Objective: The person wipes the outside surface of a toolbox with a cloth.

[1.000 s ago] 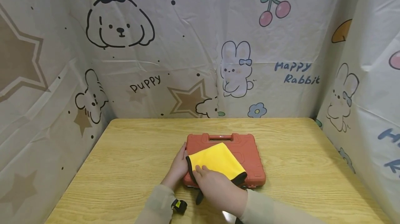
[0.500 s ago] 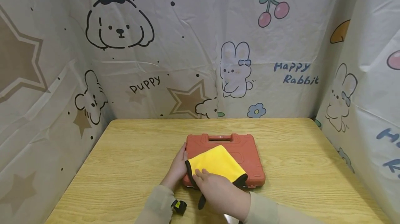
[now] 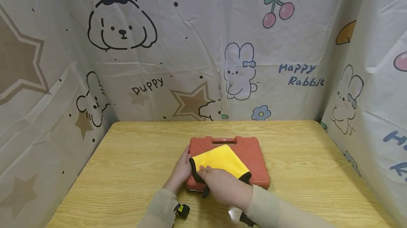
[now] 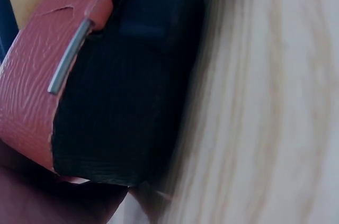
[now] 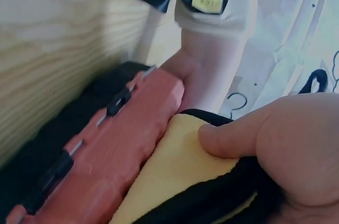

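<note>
A red plastic carrying case [image 3: 254, 152] with a black lower half lies flat on the table, its handle at the far side. My left hand [image 3: 182, 169] lies along the case's left side, fingers stretched out against it. In the left wrist view the case's side [image 4: 32, 86] shows a metal pin. A folded yellow cloth [image 3: 222, 159] with black edging lies over the case's lid. My right hand [image 3: 225, 185] holds the cloth down on the lid near its front left. The right wrist view shows the thumb on the cloth [image 5: 175, 155]; the other fingers are hidden there.
The wooden table [image 3: 140, 150] ends at a printed cloth backdrop [image 3: 190, 44], which also hangs along both sides. A black wrist camera with a yellow label [image 3: 182, 210] is strapped to my left forearm. Another black device [image 3: 247, 219] shows under my right forearm.
My right hand slides the cloth slightly toward me, then back away over the lid. The left hand and the case stay in place.
</note>
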The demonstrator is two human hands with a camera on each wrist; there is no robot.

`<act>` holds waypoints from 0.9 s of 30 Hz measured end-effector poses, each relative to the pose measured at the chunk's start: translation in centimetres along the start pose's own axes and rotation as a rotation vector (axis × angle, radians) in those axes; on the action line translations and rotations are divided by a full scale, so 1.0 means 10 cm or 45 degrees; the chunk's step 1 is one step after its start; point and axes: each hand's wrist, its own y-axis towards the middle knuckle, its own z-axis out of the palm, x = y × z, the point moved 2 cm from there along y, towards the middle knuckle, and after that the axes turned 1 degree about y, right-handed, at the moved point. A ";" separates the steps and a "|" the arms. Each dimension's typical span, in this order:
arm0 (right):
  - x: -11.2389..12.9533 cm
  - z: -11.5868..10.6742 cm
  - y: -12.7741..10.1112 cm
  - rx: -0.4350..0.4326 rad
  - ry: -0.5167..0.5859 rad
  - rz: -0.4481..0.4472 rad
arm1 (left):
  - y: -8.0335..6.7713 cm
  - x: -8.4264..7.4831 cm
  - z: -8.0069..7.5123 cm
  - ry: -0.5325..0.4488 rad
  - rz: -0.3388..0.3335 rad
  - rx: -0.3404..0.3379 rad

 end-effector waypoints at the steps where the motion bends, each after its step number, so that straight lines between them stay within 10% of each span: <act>1: -0.02 0.00 0.02 -0.003 0.008 0.011 | 0.00 0.00 0.00 0.006 0.004 -0.003; 27: -0.42 -0.17 0.58 -0.047 0.217 0.253 | 0.01 -0.01 -0.01 -0.002 0.022 0.027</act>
